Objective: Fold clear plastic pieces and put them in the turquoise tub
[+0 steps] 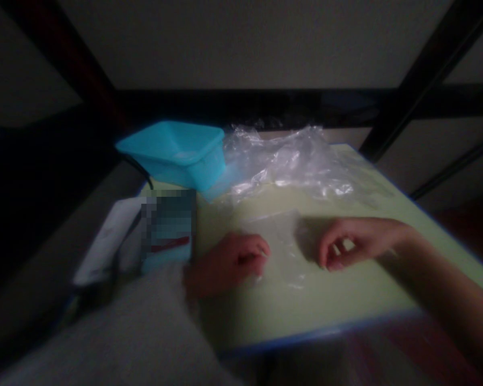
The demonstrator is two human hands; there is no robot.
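Small flat clear-plastic bag (279,238) lies spread, seemingly unfilled, toward front edge of pale-green, blue-edged tabletop (326,300); left hand (238,256) curls at bag's left side, right hand (362,234) curls apart from it, both grips unclear

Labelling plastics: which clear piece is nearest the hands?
The small flat piece between left hand and right hand; the large crumpled plastic lies farther back.

Tub (207,172): stood on the table (265,316). Plastic sheeting (287,166) lay to the tub's right. Before the tub lay a flat item (171,225); before the tub and further right, a plastic bag (277,236).
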